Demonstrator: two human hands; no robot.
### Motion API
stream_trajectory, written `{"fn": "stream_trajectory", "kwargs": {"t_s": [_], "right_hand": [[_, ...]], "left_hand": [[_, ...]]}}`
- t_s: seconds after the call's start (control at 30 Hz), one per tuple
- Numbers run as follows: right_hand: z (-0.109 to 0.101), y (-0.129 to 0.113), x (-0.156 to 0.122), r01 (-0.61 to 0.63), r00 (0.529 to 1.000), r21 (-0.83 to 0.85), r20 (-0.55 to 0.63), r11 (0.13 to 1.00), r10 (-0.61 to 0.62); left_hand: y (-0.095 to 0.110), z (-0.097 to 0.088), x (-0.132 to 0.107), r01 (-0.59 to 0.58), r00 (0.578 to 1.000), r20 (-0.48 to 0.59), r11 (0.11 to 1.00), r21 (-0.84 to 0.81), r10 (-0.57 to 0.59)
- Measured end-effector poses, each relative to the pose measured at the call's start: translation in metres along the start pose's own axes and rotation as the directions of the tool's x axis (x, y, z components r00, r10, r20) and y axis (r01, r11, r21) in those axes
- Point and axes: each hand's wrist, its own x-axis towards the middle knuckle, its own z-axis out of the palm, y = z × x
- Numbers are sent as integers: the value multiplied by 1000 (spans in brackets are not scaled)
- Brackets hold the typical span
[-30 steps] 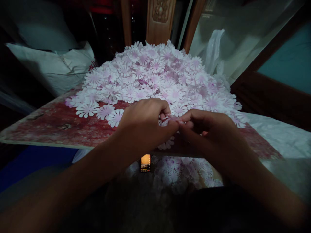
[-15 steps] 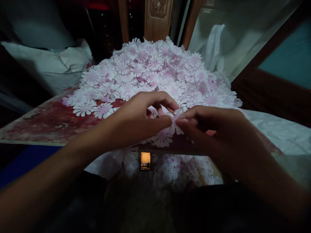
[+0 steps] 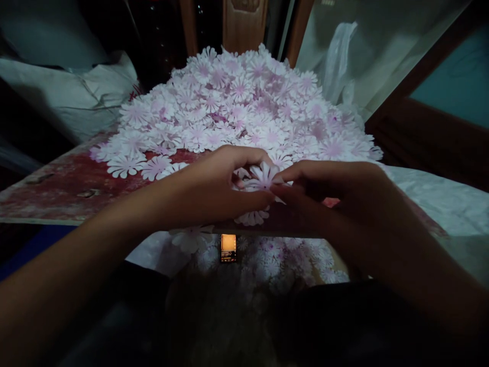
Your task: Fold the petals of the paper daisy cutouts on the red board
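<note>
A big heap of pale pink cut-out flowers (image 3: 244, 107) lies on a worn red board (image 3: 64, 188). Both my hands meet at the board's near edge. My left hand (image 3: 217, 186) and my right hand (image 3: 324, 196) pinch the same single pink flower (image 3: 263, 177) between thumb and fingers, its petals fanned upward. Another flower (image 3: 250, 218) sits on the board's edge just under my hands. More flowers (image 3: 275, 257) lie lower down, below the board.
A small glowing orange screen (image 3: 228, 248) sits below the board's edge. A white sack (image 3: 76, 97) lies at the left, a clear plastic bag (image 3: 336, 61) at the back right. Carved wooden posts (image 3: 240, 23) stand behind the heap, a dark wooden frame (image 3: 428, 148) at the right.
The flower held between my fingers has opened out and now faces up. One flower has dropped below the board's edge at the left. The camera tipped slightly down.
</note>
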Motion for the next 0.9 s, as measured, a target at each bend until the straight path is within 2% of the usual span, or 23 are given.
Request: {"fn": "stream_trajectory", "kwargs": {"t_s": [0.07,0.2,0.4,0.6,0.8,0.9], "right_hand": [[0,0,1,-13,1000,-18,1,1000,13],[-2,1,2,4,999,-97,-39,995,-8],[-1,4,4,-19,999,-161,-35,987,14],[2,6,3,-31,999,-150,-29,988,27],[6,15,10,-50,999,-182,10,982,53],[9,21,19,-90,995,-181,34,979,98]], "left_hand": [[1,0,0,5,1000,3,1000,2,-5],[0,1,1,5,998,-56,1000,1,-5],[2,-3,2,9,999,-47,997,-71,-13],[0,0,3,15,996,-86,1000,7,-14],[-8,5,11,2,989,-144,979,205,28],[-14,8,16,27,985,-170,978,205,8]]}}
